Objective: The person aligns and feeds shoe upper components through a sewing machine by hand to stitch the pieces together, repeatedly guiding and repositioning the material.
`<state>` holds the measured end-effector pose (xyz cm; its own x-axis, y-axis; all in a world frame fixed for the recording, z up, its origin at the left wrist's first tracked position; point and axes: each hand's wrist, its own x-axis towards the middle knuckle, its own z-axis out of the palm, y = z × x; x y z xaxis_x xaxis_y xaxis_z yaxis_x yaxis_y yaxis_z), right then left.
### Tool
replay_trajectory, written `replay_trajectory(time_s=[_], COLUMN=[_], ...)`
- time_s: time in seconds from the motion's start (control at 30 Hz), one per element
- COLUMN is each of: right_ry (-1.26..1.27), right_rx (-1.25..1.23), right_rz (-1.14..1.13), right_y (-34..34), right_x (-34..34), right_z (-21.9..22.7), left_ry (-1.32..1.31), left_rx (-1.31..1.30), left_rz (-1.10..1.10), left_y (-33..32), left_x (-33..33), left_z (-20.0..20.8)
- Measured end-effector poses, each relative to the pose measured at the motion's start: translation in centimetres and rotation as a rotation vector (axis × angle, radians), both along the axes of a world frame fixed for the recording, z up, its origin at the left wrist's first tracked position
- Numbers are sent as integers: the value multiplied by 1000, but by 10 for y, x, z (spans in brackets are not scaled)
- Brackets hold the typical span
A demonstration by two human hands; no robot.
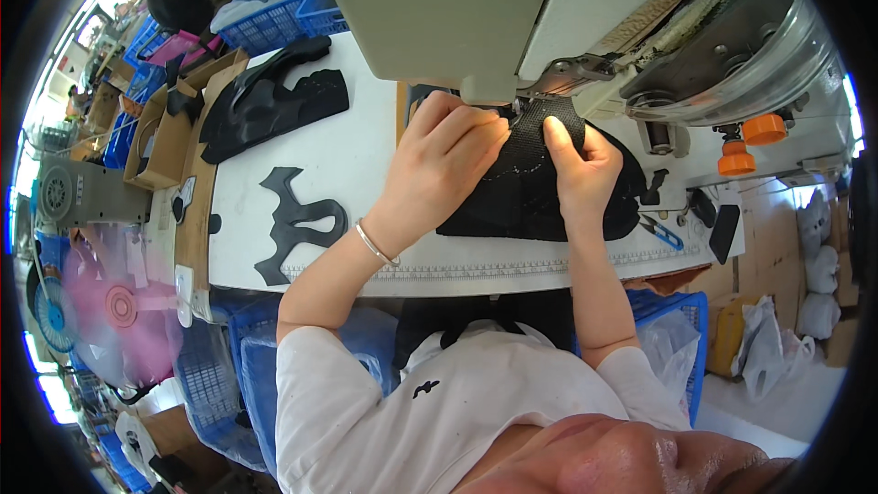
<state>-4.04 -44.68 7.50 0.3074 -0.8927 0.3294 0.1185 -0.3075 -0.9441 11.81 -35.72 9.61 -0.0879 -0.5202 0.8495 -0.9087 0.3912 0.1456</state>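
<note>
Under the head of a pale sewing machine (439, 14) lies a piece of black fabric (512, 192), its upper part a mesh weave. My left hand (437, 160), with a bangle at the wrist, has its fingers pinched together at the fabric's edge close to the needle area. To the right, my right hand (585, 169) grips the mesh part, thumb on top and fingers hidden beneath it. The needle itself is hidden behind my left fingers and the machine head. Blue-handled thread snips (662, 232) lie right of the fabric.
Black shaped pieces (274, 101) are stacked at the table's far left, with a dark grey cut-out piece (297, 224) nearer. A printed ruler strip (439, 272) follows the front edge. Blue crates (265, 27), a cardboard box (151, 142) and a pink fan (119, 306) stand left.
</note>
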Motion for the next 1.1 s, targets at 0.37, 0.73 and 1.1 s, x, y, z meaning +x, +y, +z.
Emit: replay_trajectory(time_s=[0.37,0.73,1.1], right_ry=[47,-179,-268], right_rx=[-97,315,129], right_rz=[-62,205,346], right_y=[-43,55,56], right_x=[1,-12,20], right_z=[0,-44,-33], left_ry=[-46,72,-95], left_rx=[-49,106,-11], left_rz=[143,-19,-27], left_y=[-3,9,6], left_x=[-25,-2,0], left_z=[-6,-2,-2])
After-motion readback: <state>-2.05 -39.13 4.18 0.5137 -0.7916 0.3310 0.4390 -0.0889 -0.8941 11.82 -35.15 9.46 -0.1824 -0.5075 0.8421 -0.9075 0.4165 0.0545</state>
